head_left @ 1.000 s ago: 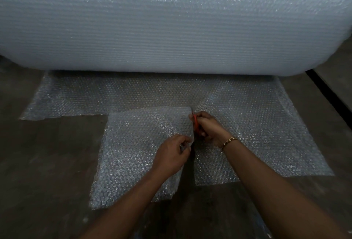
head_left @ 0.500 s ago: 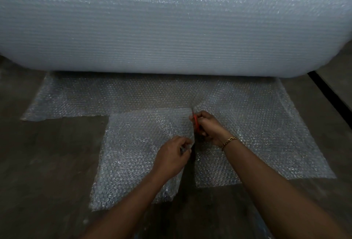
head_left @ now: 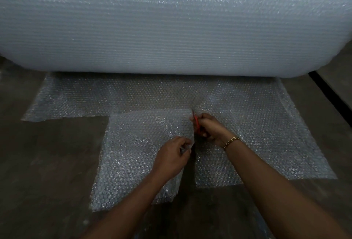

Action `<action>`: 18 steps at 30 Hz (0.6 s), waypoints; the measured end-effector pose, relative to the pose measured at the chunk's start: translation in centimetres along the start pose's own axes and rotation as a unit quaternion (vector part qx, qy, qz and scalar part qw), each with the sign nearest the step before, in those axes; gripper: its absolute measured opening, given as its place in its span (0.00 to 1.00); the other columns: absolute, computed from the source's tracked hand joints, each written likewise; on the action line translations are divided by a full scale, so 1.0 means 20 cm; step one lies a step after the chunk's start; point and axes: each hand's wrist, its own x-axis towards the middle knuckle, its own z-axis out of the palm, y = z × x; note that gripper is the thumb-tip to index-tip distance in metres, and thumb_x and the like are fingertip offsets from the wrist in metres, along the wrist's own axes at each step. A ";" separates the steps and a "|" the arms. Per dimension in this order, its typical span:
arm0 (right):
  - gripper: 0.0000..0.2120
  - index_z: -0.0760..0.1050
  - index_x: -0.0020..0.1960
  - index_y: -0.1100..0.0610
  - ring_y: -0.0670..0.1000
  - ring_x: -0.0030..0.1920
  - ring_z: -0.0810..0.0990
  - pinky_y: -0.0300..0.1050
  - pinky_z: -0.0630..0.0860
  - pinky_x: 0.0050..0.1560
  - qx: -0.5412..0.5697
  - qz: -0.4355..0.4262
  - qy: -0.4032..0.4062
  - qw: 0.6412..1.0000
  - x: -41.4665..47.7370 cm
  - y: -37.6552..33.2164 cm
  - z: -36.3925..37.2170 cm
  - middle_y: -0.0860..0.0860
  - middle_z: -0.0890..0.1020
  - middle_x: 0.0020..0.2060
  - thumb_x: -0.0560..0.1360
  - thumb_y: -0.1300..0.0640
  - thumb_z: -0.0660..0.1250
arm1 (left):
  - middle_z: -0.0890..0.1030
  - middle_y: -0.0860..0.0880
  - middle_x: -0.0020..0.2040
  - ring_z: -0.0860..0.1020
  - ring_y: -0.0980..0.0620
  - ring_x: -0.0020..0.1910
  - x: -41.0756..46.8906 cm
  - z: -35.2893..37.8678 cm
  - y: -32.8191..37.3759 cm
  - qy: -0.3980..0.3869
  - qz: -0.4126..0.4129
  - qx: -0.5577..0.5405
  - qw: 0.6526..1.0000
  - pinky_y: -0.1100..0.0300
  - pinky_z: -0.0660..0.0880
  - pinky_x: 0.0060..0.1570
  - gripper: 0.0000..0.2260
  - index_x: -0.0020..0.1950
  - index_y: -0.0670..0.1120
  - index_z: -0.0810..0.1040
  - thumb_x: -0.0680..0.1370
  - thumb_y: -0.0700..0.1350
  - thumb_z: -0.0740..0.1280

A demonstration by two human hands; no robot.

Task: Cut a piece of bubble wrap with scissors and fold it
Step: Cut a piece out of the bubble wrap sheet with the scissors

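Nearly through, left hand point(head_left: 171, 155) pinching the bubble wrap point(head_left: 137, 149) edge, right hand point(head_left: 208, 129) gripping the scissors point(head_left: 196, 122): hold it taut, snip straight.

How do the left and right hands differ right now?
The left hand pinches the cut edge of the bubble wrap piece; the right hand grips the red scissors. The right wrist wears a gold bracelet; the left wrist is bare. The right hand sits farther from the person, the left hand nearer. Both work close together at that same edge.
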 end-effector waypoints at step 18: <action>0.21 0.73 0.61 0.55 0.45 0.25 0.69 0.35 0.62 0.22 0.062 -0.020 0.052 0.997 -0.37 0.23 -0.09 0.55 0.84 0.43 0.77 0.40 0.68 | 0.80 0.55 0.55 0.78 0.59 0.43 -0.08 -0.05 0.05 0.009 0.035 -0.013 0.999 0.59 0.77 0.46 0.14 0.62 0.51 0.80 0.80 0.55 0.69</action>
